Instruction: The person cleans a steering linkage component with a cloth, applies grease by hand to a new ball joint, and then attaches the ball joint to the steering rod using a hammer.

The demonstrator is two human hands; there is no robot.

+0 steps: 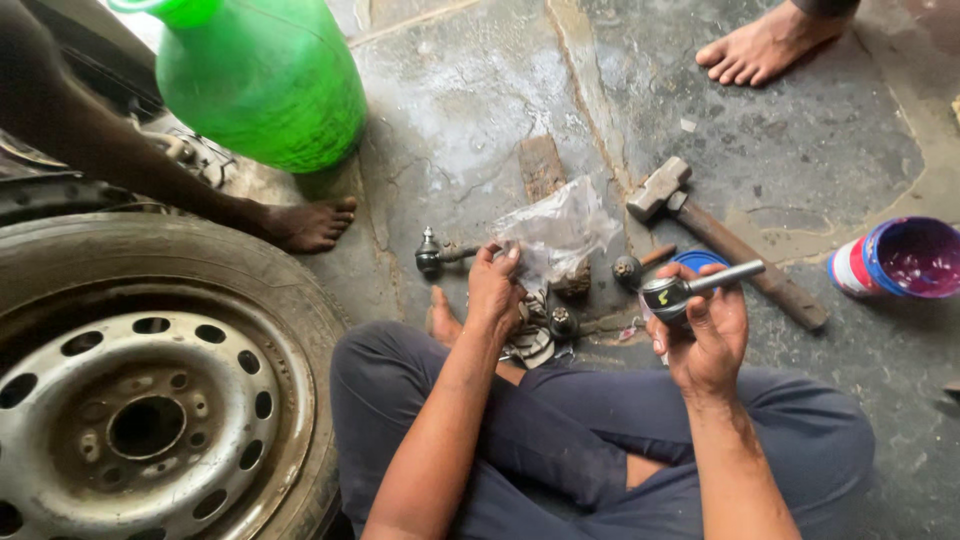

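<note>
I sit cross-legged on the stone floor (470,110), low in the middle of the frame. My right hand (708,335) is closed around a steering joint (680,290), a dark metal part with a silver threaded stem that points toward the upper right; I hold it just above my right knee. My left hand (495,290) reaches forward at the centre of the frame, its fingers pinching the edge of a clear plastic bag (560,230) that lies crumpled on the floor. Just left of that hand lies a second steering joint (435,255), flat on the stone and apart from my fingers. Between my two hands sit some small metal parts (545,335), and a little ball-shaped piece (628,268) rests beside a blue lid (700,260).

Above my right hand a hammer (720,235) lies slantwise, head to the upper left, wooden handle running down to the right. At the right edge stands an open tub (900,258) with a purple inside. A car wheel (150,390) fills the lower left. A green jug (265,75) stands at the upper left, with another person's foot (310,222) just below it, and another bare foot (765,45) at the top right.
</note>
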